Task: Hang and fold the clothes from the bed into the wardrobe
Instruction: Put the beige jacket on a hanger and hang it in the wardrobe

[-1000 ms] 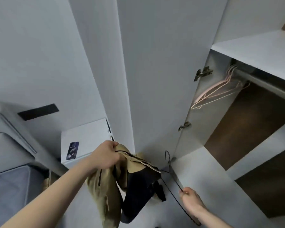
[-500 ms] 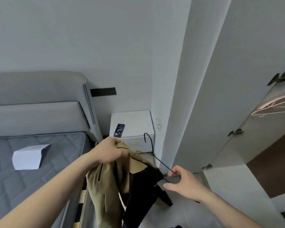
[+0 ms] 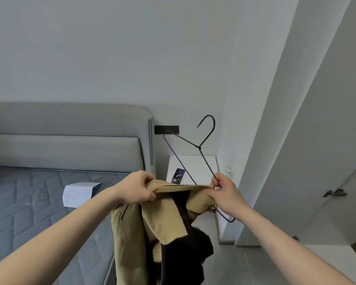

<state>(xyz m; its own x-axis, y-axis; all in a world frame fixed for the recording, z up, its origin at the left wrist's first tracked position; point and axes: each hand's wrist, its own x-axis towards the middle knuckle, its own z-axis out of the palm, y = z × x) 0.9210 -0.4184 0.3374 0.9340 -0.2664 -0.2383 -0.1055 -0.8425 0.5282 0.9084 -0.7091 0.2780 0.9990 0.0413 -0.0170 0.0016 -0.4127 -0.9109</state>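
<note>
A tan jacket (image 3: 150, 229) with a black lining hangs in front of me, its collar stretched between both hands. My left hand (image 3: 136, 189) is shut on the collar's left end. My right hand (image 3: 224, 192) pinches the collar's right end and also holds a thin black wire hanger (image 3: 201, 153), which tilts up and to the left with its hook on top. The hanger's lower corner sticks out below my right wrist. The white wardrobe door (image 3: 317, 140) stands at the right; the wardrobe's inside is out of view.
A grey bed (image 3: 29, 212) with a bare quilted mattress lies at the left, with a folded white item (image 3: 78, 193) on it. A white nightstand (image 3: 201, 163) behind the jacket carries a dark phone (image 3: 178, 176). Door hinges (image 3: 334, 192) show at the right.
The view has swung left from the wardrobe to the bed. My right hand has risen with the hanger to the jacket's collar and taken hold of it; the hanger now points upward.
</note>
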